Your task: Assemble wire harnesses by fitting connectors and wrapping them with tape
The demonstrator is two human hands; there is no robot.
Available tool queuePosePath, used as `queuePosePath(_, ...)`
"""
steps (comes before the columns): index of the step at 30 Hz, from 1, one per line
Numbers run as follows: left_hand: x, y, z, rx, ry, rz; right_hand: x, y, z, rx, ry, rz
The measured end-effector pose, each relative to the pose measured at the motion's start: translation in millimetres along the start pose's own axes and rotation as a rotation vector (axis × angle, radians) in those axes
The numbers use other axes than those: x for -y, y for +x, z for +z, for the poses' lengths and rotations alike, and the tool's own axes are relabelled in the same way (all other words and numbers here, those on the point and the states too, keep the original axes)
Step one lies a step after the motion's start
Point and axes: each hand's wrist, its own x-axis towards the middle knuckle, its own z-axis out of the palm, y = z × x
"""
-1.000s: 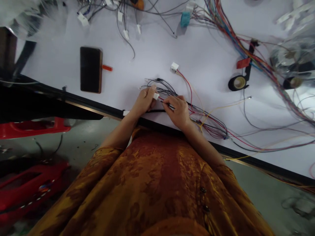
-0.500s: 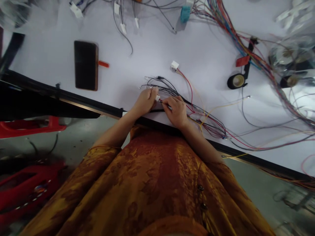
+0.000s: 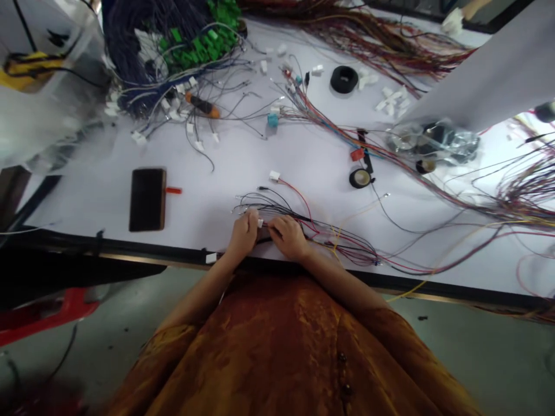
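Note:
My left hand (image 3: 244, 234) is closed on a small white connector (image 3: 260, 223) near the table's front edge. Just right of it, my right hand (image 3: 289, 237) pinches the dark and red wires at that connector. Loose black wires (image 3: 277, 203) with metal ends fan out behind both hands. A second white connector (image 3: 274, 175), on red and pale wires, lies farther back. Yellow wire (image 3: 335, 245) and a bundle of thin wires run off to the right of my right hand.
A phone (image 3: 147, 199) lies left. Black tape rolls (image 3: 359, 178) (image 3: 344, 80), an orange-black tool (image 3: 203, 106), green connectors (image 3: 203, 49) and wire bundles cover the back and right. Another person's hand (image 3: 472, 8) shows at the top right.
The view has tilted up, showing more of the table's far side, and things appear lower. Both hands keep their hold at the white connector and its wires.

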Motion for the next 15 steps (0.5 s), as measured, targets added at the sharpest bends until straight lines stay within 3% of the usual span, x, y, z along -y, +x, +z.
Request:
queuePosePath(7,-13.1,0.3,4.1,-0.120,-0.044,-0.218,8.5,4.2,0.4,0.038,0.115,0.158)
queuePosePath(11,-14.0,2.2,4.9,-0.207,0.168,-0.047,17.1,6.6,-12.1,0.060,0.053,0.168)
queuePosePath(15,-9.6,6.1,3.4,-0.182,0.351,0.029,8.4,27.7,-60.9,0.062,-0.039,0.117)
